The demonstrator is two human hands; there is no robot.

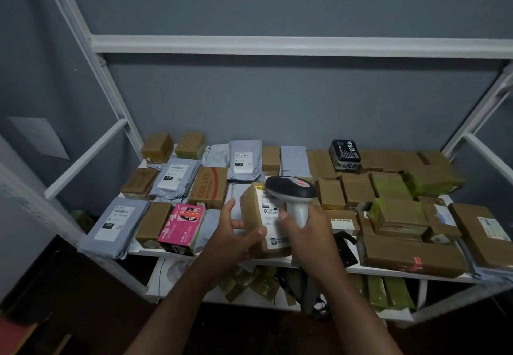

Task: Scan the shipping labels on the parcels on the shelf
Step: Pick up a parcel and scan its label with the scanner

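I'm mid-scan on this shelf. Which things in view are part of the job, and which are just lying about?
Part of the job:
scanner in right hand
brown box held by left hand
label on it
other parcels on the shelf

Lying about:
paper on the wall
items on the lower shelf

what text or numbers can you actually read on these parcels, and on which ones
"231": black patch on the grey poly mailer at front left.
"231": second-row grey mailer.
"010": back-row upright grey mailer.
Pink box, black box, red-printed carton, held brown box label: print blurred, unreadable.
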